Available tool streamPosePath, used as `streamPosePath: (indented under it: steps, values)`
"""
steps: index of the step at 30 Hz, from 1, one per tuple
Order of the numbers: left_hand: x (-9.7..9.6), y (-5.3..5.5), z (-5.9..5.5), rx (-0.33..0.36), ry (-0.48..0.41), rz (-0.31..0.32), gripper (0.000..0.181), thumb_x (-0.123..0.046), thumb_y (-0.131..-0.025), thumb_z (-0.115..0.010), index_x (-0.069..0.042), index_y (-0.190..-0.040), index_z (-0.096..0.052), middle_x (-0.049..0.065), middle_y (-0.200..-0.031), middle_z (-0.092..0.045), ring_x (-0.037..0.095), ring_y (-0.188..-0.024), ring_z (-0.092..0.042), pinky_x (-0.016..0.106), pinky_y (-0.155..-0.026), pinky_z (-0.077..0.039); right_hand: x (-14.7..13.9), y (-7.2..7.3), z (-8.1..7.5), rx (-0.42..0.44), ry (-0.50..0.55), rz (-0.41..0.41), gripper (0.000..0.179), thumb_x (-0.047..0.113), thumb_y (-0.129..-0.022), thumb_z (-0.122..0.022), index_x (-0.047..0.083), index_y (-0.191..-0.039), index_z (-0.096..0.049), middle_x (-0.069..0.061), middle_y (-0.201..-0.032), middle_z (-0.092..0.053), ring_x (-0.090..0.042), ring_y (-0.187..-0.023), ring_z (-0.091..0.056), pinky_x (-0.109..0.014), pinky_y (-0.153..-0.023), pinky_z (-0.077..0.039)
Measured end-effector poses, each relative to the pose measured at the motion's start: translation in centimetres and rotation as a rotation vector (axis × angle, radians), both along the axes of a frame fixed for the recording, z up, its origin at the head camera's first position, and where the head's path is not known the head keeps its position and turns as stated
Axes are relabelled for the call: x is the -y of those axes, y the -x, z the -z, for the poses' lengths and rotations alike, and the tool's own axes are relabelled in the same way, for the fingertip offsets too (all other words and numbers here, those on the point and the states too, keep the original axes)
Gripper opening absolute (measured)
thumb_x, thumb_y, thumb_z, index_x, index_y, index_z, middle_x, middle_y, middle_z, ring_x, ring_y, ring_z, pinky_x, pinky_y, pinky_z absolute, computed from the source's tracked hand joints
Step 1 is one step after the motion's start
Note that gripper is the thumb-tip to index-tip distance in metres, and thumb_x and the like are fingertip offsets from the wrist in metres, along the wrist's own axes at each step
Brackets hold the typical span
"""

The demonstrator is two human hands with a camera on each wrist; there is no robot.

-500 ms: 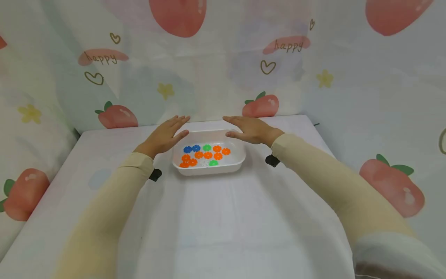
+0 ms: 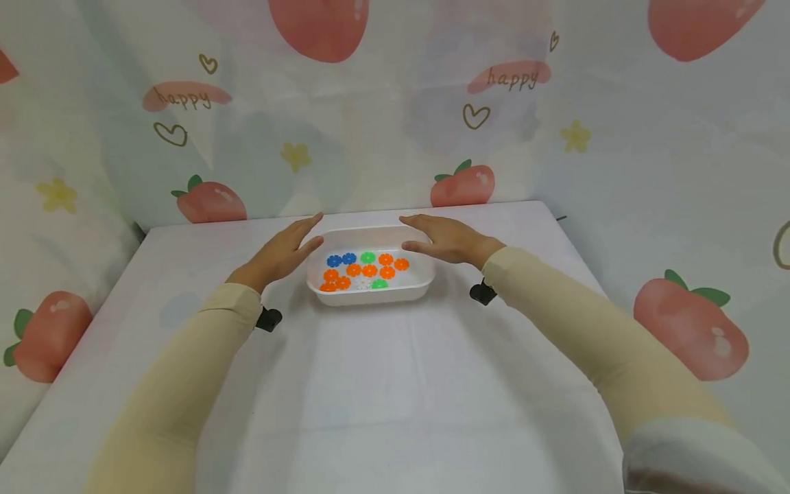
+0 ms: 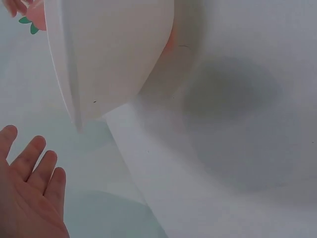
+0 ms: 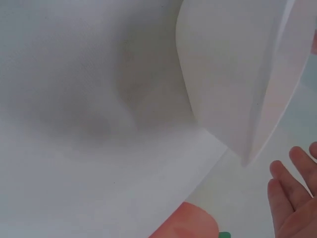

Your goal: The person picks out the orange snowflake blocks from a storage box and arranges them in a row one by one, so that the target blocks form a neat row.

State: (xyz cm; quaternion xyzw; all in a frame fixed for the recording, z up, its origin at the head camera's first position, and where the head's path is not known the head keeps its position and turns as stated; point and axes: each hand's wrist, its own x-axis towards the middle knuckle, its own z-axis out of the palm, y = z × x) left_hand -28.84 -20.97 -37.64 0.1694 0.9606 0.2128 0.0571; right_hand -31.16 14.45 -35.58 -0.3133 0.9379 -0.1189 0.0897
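A white plastic tray (image 2: 373,297) stands near the table's back edge. Inside it lie several small flower-shaped plastic pieces: orange ones (image 2: 354,270), blue ones (image 2: 334,261), green ones (image 2: 367,258) and a few whitish, clear ones (image 2: 363,283). At the tray's left end hovers my left hand (image 2: 278,252), fingers extended and thumb apart, holding nothing. My right hand (image 2: 455,240) is over the right end in a matching pose, its fingers straight and nothing in them. Both wrist views show the tray's outer wall (image 3: 114,54) with a gap between it and the fingers.
A white cloth (image 2: 370,391) covers the table. Behind and beside it hangs a curtain (image 2: 376,137) printed with fruit, hearts and the word happy. A small dark device (image 2: 269,319) is at the left wrist and another (image 2: 483,293) at the right.
Both hands have come slightly lower and a little farther apart, the left going left and the right going right. The tray and its pieces keep their places; the head view has shifted slightly.
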Motion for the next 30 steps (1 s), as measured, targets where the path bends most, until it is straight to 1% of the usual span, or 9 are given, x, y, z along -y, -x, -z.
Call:
streamPosePath:
  steps: [5,8,11,16,18,23,26,30]
  values:
    - [0.5,-0.1,0.7,0.03,-0.042,-0.041,0.073,-0.061,-0.1,-0.033,-0.025,-0.159,-0.011,0.013,-0.163,-0.019,0.038,-0.149,-0.017,0.059,-0.117,-0.014,-0.2,0.0,0.8,0.004,0.026,0.011,0.079,0.069,-0.094,-0.04,0.023,-0.157,-0.025,-0.008,-0.159,-0.032,-0.027,-0.147,-0.029,-0.05,-0.119,-0.021]
    - [0.8,-0.3,1.2,0.047,-0.075,-0.064,0.069,-0.054,-0.103,-0.036,-0.023,-0.159,-0.012,0.014,-0.162,-0.02,0.038,-0.149,-0.017,0.059,-0.117,-0.014,-0.4,0.1,1.3,0.019,0.045,0.017,0.077,0.066,-0.095,-0.042,0.023,-0.157,-0.027,-0.008,-0.158,-0.033,-0.027,-0.146,-0.029,-0.05,-0.119,-0.021]
    - [1.0,-0.5,1.5,0.061,-0.114,-0.082,0.065,-0.048,-0.104,-0.037,-0.021,-0.159,-0.014,0.015,-0.161,-0.023,0.038,-0.148,-0.02,0.059,-0.117,-0.016,-0.4,0.1,1.8,0.04,0.066,0.028,0.075,0.063,-0.095,-0.045,0.022,-0.156,-0.029,-0.007,-0.157,-0.036,-0.027,-0.145,-0.031,-0.051,-0.118,-0.022]
    - [1.0,-0.9,1.8,0.079,-0.165,-0.089,0.064,-0.045,-0.105,-0.037,-0.017,-0.159,-0.015,0.017,-0.158,-0.028,0.039,-0.142,-0.032,0.057,-0.115,-0.026,-0.3,0.2,2.4,0.049,0.097,0.026,0.076,0.061,-0.095,-0.048,0.014,-0.153,-0.035,-0.008,-0.148,-0.048,-0.026,-0.137,-0.043,-0.051,-0.115,-0.029]
    - [1.0,-0.9,2.0,0.085,-0.186,-0.09,0.064,-0.044,-0.105,-0.038,-0.016,-0.159,-0.016,0.017,-0.158,-0.03,0.039,-0.14,-0.035,0.056,-0.114,-0.028,-0.2,0.3,2.5,0.041,0.112,0.021,0.076,0.06,-0.094,-0.05,0.011,-0.151,-0.039,-0.009,-0.145,-0.051,-0.027,-0.132,-0.048,-0.051,-0.112,-0.033]
    - [1.3,-0.8,2.6,0.117,-0.248,-0.104,0.061,-0.041,-0.106,-0.038,-0.016,-0.158,-0.019,0.015,-0.158,-0.031,0.036,-0.142,-0.035,0.054,-0.114,-0.028,-0.1,0.6,2.5,0.035,0.138,0.035,0.072,0.055,-0.094,-0.055,0.01,-0.149,-0.043,-0.009,-0.143,-0.054,-0.029,-0.126,-0.053,-0.048,-0.106,-0.041]
    - [1.4,-0.8,2.9,0.13,-0.271,-0.122,0.06,-0.039,-0.106,-0.038,-0.016,-0.158,-0.02,0.014,-0.158,-0.032,0.035,-0.142,-0.035,0.053,-0.114,-0.029,0.0,0.7,2.5,0.041,0.145,0.04,0.074,0.057,-0.093,-0.056,0.009,-0.149,-0.043,-0.009,-0.143,-0.053,-0.029,-0.125,-0.054,-0.046,-0.104,-0.043]
    - [1.3,-0.8,3.4,0.162,-0.287,-0.164,0.062,-0.042,-0.105,-0.041,-0.017,-0.158,-0.021,0.013,-0.156,-0.035,0.036,-0.142,-0.035,0.053,-0.113,-0.031,0.2,0.9,2.6,0.045,0.148,0.03,0.078,0.06,-0.092,-0.056,0.007,-0.147,-0.044,-0.011,-0.142,-0.054,-0.028,-0.124,-0.056,-0.045,-0.104,-0.044]
